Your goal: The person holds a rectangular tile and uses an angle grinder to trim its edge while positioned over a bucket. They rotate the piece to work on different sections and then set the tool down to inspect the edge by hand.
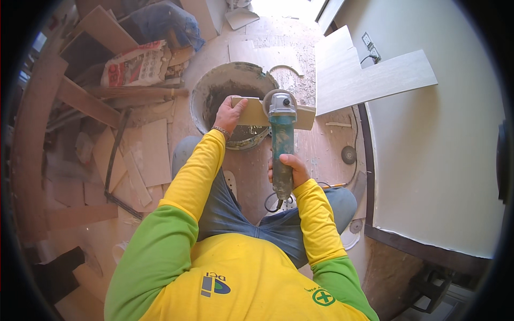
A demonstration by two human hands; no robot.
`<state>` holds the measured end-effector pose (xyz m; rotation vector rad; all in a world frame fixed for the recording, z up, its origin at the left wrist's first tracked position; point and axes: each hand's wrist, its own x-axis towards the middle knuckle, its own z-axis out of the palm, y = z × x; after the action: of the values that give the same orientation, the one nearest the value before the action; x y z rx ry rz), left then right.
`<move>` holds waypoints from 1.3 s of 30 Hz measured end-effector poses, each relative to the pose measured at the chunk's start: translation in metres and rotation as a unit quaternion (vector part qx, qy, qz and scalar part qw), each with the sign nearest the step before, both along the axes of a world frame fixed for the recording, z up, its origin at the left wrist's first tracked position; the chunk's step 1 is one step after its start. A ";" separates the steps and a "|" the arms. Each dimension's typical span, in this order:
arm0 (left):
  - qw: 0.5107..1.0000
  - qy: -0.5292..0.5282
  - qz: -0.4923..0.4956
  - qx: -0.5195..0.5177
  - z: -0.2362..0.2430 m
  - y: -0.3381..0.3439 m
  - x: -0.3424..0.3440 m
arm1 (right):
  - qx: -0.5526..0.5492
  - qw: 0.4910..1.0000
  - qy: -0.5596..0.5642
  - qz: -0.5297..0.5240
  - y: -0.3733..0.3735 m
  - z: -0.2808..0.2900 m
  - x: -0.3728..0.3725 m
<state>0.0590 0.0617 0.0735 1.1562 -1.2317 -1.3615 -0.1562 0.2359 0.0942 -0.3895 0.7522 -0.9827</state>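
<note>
My left hand (230, 114) grips the left end of a narrow cream tile piece (305, 116), thumb on top. That piece is held up across the near right part of a round, dust-coated bucket (201, 109). Wrapped round the lower body of a teal angle grinder (282, 140) is my right hand (292, 170). The grinder's silver head and round disc lie over the middle of the tile piece; the exact contact between disc and tile cannot be made out. Its dark cord curls below the handle, between my knees.
Large pale cut tiles (369, 75) lean against the right wall by a socket. A dark disc (348, 155) lies on the floor at the right. Tile offcuts (155, 150), a printed sack (136, 64) and wooden boards (88, 101) crowd the left. Dust and rubble cover the floor.
</note>
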 end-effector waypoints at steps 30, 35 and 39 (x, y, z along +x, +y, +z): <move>0.998 -0.059 0.036 -0.003 -0.004 -0.007 -0.003 | -0.019 0.998 0.067 -0.005 -0.002 0.007 0.006; 0.998 -0.052 0.031 0.000 -0.005 -0.008 -0.001 | -0.016 0.998 0.058 -0.001 -0.003 0.004 0.007; 0.998 -0.054 0.030 0.001 -0.004 -0.006 -0.002 | -0.010 0.998 0.054 -0.003 -0.003 0.003 0.006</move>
<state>0.0573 0.0555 0.0690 1.2722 -1.2616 -1.2687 -0.1500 0.2329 0.0970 -0.4608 0.8429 -0.9806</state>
